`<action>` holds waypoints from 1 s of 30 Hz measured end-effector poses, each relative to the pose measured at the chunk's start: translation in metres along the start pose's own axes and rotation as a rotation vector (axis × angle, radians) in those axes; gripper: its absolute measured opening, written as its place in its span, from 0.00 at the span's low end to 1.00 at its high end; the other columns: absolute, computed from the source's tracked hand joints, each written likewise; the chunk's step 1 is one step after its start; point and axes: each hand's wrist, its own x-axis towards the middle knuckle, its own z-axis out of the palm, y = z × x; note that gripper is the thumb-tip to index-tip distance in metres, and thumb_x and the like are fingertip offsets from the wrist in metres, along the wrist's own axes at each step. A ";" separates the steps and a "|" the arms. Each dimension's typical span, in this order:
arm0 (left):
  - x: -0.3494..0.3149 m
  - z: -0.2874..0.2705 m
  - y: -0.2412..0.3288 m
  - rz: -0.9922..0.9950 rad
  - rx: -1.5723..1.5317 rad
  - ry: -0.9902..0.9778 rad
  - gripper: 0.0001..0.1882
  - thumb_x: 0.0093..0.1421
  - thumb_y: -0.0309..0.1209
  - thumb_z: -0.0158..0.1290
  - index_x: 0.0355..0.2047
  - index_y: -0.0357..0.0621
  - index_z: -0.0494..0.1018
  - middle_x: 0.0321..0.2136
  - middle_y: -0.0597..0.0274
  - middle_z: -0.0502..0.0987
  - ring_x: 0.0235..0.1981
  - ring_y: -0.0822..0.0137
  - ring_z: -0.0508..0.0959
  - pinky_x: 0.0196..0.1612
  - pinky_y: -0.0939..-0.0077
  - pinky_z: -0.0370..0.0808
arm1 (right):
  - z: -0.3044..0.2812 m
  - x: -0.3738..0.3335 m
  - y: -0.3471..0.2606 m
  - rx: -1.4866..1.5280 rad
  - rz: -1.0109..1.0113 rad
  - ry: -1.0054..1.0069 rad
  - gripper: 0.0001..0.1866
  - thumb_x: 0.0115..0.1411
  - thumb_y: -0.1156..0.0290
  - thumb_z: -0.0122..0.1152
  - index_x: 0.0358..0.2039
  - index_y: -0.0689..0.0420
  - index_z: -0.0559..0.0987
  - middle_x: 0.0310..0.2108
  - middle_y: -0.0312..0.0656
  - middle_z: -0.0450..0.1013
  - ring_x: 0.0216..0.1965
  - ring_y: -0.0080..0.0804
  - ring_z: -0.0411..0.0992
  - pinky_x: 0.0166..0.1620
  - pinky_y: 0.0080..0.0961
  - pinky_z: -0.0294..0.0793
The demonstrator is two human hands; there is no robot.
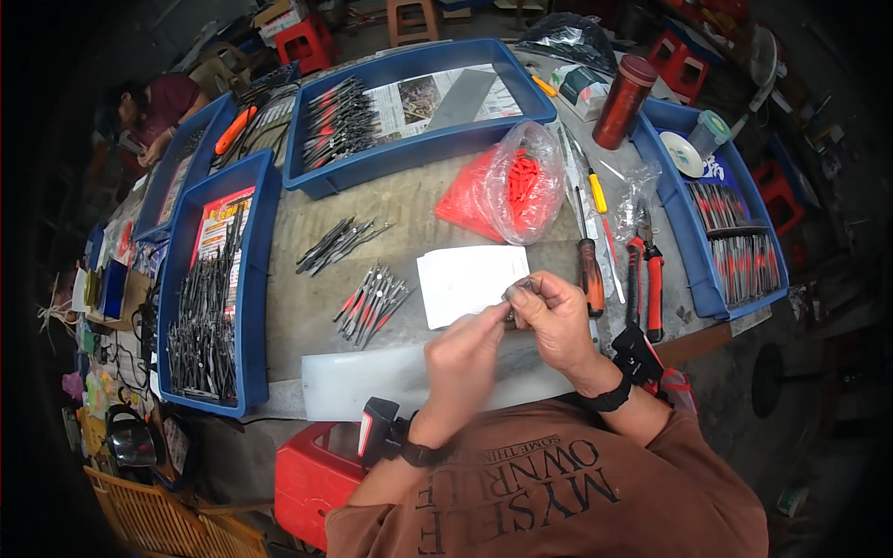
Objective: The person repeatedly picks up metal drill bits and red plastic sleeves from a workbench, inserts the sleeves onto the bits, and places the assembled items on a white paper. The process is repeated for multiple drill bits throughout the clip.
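My left hand (462, 365) and my right hand (555, 324) meet over the near edge of a stack of white paper (470, 279). Both are closed, with thumbs and fingertips pinched close together. A small dark bit shows at the right fingertips, but its kind is hidden by the fingers. The left hand is slightly smeared by motion. Left of the paper lies a small pile of thin black-and-red pen-like tools (374, 305). Beyond that pile is a bunch of thin all-dark ones (342, 244). A translucent white board (358, 383) lies along the near table edge, partly under my hands.
Blue trays of thin dark pieces stand at left (244, 391) and back (321, 184); another (712, 293) is at right. A bag of red caps (523, 181), pliers (655, 293), a screwdriver (590, 270) and a red flask (625, 102) are nearby. Another person (160, 116) sits far left.
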 end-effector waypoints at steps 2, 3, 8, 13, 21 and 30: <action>0.001 0.000 -0.004 -0.025 -0.065 -0.005 0.11 0.55 0.20 0.51 0.40 0.34 0.74 0.25 0.62 0.75 0.25 0.77 0.71 0.28 0.86 0.68 | 0.000 0.001 -0.001 -0.004 0.026 0.001 0.08 0.58 0.69 0.55 0.28 0.61 0.73 0.20 0.31 0.66 0.20 0.14 0.60 0.25 0.11 0.60; 0.001 0.000 -0.006 -0.036 -0.102 -0.004 0.11 0.55 0.21 0.51 0.40 0.35 0.74 0.26 0.63 0.75 0.25 0.78 0.71 0.27 0.86 0.67 | -0.001 0.001 -0.001 -0.006 0.046 -0.004 0.09 0.58 0.68 0.55 0.28 0.61 0.73 0.20 0.31 0.66 0.21 0.13 0.60 0.25 0.11 0.60; -0.003 0.000 -0.011 -0.197 -0.357 0.008 0.12 0.56 0.22 0.51 0.42 0.36 0.73 0.26 0.65 0.73 0.22 0.80 0.67 0.24 0.89 0.63 | -0.002 0.002 0.006 -0.074 -0.048 0.040 0.11 0.61 0.65 0.51 0.32 0.60 0.72 0.23 0.32 0.67 0.24 0.14 0.61 0.27 0.11 0.61; -0.003 0.001 -0.011 -0.268 -0.459 0.045 0.12 0.57 0.22 0.51 0.42 0.35 0.73 0.25 0.65 0.72 0.20 0.82 0.64 0.21 0.90 0.59 | 0.000 -0.008 0.019 -0.128 -0.125 -0.018 0.11 0.62 0.65 0.48 0.35 0.61 0.69 0.26 0.33 0.67 0.26 0.14 0.62 0.30 0.13 0.64; -0.003 0.001 -0.008 -0.411 -0.649 0.028 0.12 0.57 0.21 0.48 0.43 0.33 0.72 0.34 0.62 0.75 0.34 0.76 0.73 0.38 0.83 0.71 | 0.002 -0.009 0.021 -0.326 -0.152 -0.055 0.09 0.58 0.70 0.52 0.30 0.64 0.71 0.25 0.40 0.70 0.28 0.21 0.68 0.31 0.22 0.68; -0.004 0.003 -0.010 -0.445 -0.671 0.023 0.12 0.58 0.22 0.49 0.42 0.32 0.72 0.30 0.65 0.74 0.28 0.78 0.70 0.30 0.84 0.69 | 0.006 -0.007 0.019 -0.535 -0.382 0.002 0.10 0.60 0.70 0.48 0.25 0.63 0.68 0.18 0.43 0.65 0.21 0.23 0.62 0.24 0.24 0.63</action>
